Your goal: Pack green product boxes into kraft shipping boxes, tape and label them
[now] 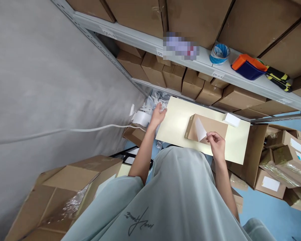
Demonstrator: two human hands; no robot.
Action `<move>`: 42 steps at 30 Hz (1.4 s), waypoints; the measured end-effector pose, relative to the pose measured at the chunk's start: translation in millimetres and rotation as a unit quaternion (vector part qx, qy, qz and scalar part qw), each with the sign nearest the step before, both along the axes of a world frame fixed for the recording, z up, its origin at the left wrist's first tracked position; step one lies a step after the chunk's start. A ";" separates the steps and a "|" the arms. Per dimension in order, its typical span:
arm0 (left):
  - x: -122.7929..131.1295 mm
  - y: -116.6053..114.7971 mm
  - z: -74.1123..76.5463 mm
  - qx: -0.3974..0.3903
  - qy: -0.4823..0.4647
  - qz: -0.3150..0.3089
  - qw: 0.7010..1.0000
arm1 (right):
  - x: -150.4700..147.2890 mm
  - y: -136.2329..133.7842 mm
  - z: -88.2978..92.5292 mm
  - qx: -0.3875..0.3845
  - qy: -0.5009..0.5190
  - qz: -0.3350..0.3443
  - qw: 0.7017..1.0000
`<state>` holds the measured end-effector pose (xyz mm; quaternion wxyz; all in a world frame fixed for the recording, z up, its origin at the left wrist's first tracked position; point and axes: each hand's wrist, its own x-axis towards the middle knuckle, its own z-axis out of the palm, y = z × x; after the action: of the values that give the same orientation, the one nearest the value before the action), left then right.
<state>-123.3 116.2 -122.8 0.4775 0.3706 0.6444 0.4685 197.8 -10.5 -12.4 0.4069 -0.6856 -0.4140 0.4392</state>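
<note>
On the pale tabletop (175,125), a small carton (214,125); right hand (217,142) pinches a thin white sheet (200,130) over it. Sheet looks light, limp, easily creased; best held by edges. Left hand (158,116) beside crumpled paper (152,103), finger grip unclear.

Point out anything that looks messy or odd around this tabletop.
Crumpled white scraps are heaped just past the left end of the pale yellow tabletop, by the left hand. They look like loose litter, untidy against the cardboard boxes lined up on the shelves.
</note>
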 end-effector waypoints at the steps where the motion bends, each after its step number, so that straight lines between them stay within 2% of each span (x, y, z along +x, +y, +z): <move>1: 19.5 -11.5 4.6 -0.026 -0.027 -0.029 0.999 | -3.0 -1.0 -0.2 0.019 -0.021 -0.001 1.000; 4: 78.1 -51.9 24.2 -0.063 -0.142 -0.169 0.973 | -10.4 -4.1 2.4 0.094 -0.108 0.025 0.989; 6: 106.0 -72.9 40.1 -0.073 -0.184 -0.192 0.961 | -12.9 -6.0 5.4 0.135 -0.167 0.061 0.975; 8: 122.1 -83.3 54.7 -0.083 -0.208 -0.181 0.958 | -13.9 -8.6 8.4 0.163 -0.212 0.086 0.960; 15: 132.8 -81.5 87.8 -0.130 -0.271 -0.162 0.940 | -12.1 -24.8 17.2 0.227 -0.274 0.086 0.931; 24: 145.3 -89.0 127.4 -0.150 -0.306 -0.186 0.922 | 2.6 -37.3 45.8 0.248 -0.285 0.052 0.924; 28: 155.5 -90.0 134.9 -0.148 -0.306 -0.197 0.920 | 14.7 -38.7 54.1 0.249 -0.268 0.048 0.929; 32: 168.9 -89.0 137.6 -0.139 -0.297 -0.195 0.924 | 29.3 -39.2 56.4 0.207 -0.263 0.053 0.941; 36: 186.2 -86.8 139.9 -0.128 -0.284 -0.184 0.932 | 42.9 -38.0 52.3 0.191 -0.260 0.085 0.943; 42: 212.2 -83.8 136.4 -0.117 -0.253 -0.146 0.949 | 58.5 -34.8 40.0 0.220 -0.285 0.126 0.925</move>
<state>89.0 32.4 13.5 0.7282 0.2710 0.4914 0.3935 256.4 -45.2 27.6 0.3536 -0.6174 -0.6815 0.1712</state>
